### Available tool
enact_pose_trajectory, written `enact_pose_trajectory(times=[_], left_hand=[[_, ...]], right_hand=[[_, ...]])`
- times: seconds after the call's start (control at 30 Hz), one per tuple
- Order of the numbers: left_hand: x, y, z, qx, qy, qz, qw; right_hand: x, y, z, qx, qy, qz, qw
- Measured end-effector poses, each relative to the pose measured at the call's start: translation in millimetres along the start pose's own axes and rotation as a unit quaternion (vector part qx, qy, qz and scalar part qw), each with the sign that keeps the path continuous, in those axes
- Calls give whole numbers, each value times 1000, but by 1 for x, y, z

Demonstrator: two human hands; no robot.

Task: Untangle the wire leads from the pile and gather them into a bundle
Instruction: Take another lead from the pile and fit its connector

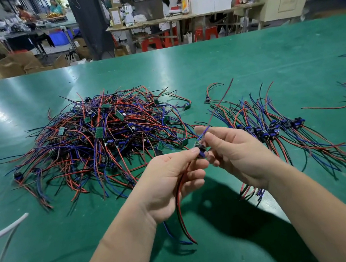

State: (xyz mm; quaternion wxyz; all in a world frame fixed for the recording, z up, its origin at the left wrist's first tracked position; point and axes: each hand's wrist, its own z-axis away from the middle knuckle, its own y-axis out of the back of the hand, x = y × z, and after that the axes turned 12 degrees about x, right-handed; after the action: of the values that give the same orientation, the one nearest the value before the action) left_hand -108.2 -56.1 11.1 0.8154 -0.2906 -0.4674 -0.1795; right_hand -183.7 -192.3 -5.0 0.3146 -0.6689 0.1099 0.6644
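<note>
Head view showed the left hand point(170, 184) pinching one wire lead point(201, 152) by its module and the right hand point(237, 155) pinching its blue strand, above the desk's point(247, 65) near edge. The pile point(102, 140) lay mid-desk. Pulling hard risked tearing the strand from the module.

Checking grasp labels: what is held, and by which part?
One wire lead: left hand pinches its component end, right hand pinches its blue wire just above.

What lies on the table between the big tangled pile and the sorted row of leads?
In the head view, mostly bare green table, with one loose lead at the far end; the held lead hangs above the near end.
</note>
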Motion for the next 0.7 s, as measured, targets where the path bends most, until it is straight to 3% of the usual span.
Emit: enact_pose_trajectory(times=[0.2, 0.5, 0.7], left_hand=[[-2, 0, 1, -31, 25, -26, 999], [-15, -4, -5, 49, -82, -39, 995], [-13, -1, -3, -25, -66, -100, 992]], right_hand=[[-2, 1, 0, 15, 3, -56, 998], [2, 1, 0, 28, 20, -4, 999], [-6, 11, 1, -31, 40, 17, 999]])
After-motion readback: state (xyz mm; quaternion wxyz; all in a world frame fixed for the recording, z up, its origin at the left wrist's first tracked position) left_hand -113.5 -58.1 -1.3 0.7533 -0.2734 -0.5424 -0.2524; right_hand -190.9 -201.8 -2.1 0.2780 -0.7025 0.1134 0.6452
